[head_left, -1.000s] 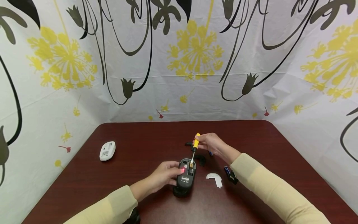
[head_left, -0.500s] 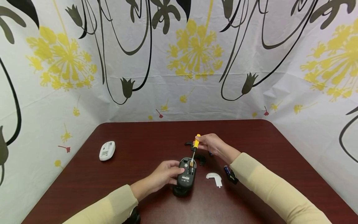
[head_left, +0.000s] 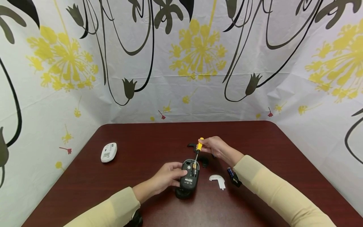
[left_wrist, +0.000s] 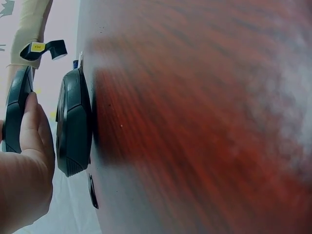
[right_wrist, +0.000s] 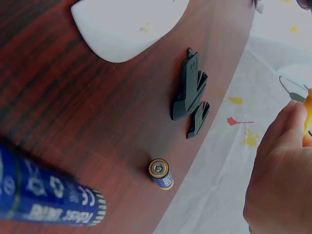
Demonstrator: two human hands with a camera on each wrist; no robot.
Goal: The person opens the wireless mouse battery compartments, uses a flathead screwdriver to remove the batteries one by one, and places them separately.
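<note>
In the head view my left hand [head_left: 169, 176] grips a black computer mouse [head_left: 189, 175] with its underside up and its battery bay showing. My right hand [head_left: 214, 146] pinches the yellow handle of a screwdriver [head_left: 199, 146]. Its metal shaft slants down to the bay, the tip right at a gold-ended battery [head_left: 194, 166] lying inside. Beneath the held mouse, a second black mouse [head_left: 182, 193] sits on the table; the left wrist view shows this second mouse [left_wrist: 75, 122] apart from the held mouse [left_wrist: 17, 109].
A white mouse [head_left: 109, 152] lies upside down at the left. Right of the held mouse are a white battery cover [head_left: 218, 181], a blue battery [head_left: 230, 171] and a black cover [head_left: 204, 161]. Another battery [right_wrist: 161, 173] shows in the right wrist view. Patterned cloth [head_left: 181, 104] hangs behind the table.
The screwdriver handle has dipped slightly, with my right hand, and more of the battery shows in the bay. A red glow on my left thumb has gone. The left hand has hardly moved.
</note>
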